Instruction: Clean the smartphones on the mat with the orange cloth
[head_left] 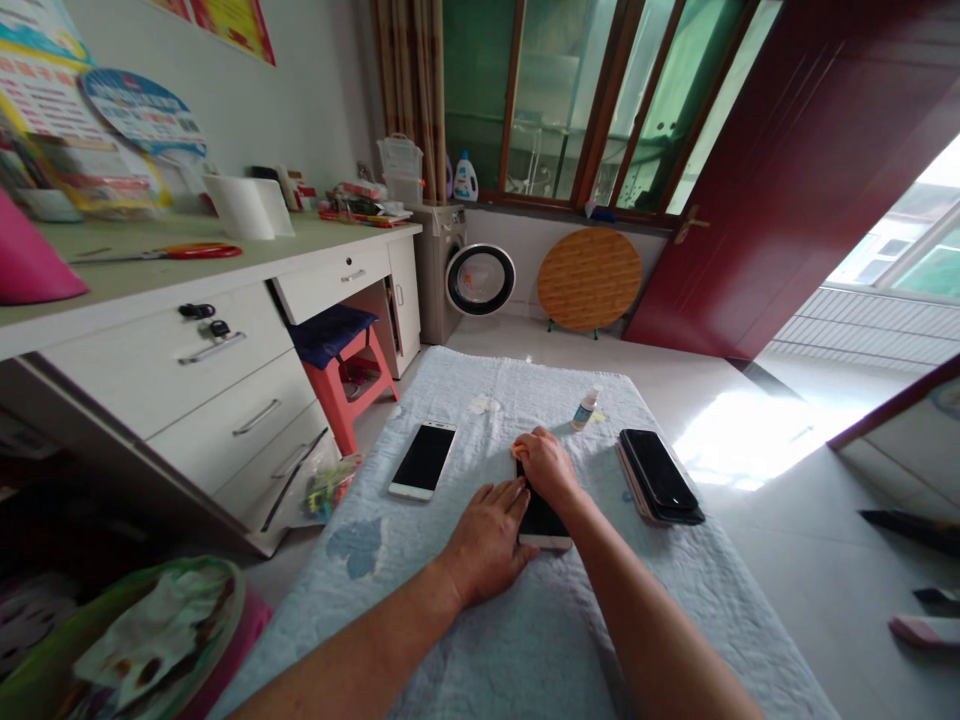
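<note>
A phone with a dark screen [543,520] lies on the pale blue cloth [465,390], partly under both hands. My left hand [491,535] rests along its left edge with the fingers extended. At the phone's far end, my right hand [546,462] is closed on a small orange cloth [519,451]. To the left lies a white phone [424,460], its black screen up. A stack of dark phones [660,475] sits on the right. Beyond my right hand stands a small spray bottle [586,409].
A white desk with drawers [217,340] runs along the left, with a red stool [349,385] beside it. At the lower left is a bin [238,610] with used tissue. A washing machine [441,235] with its door open and a round wooden tabletop [589,278] are behind.
</note>
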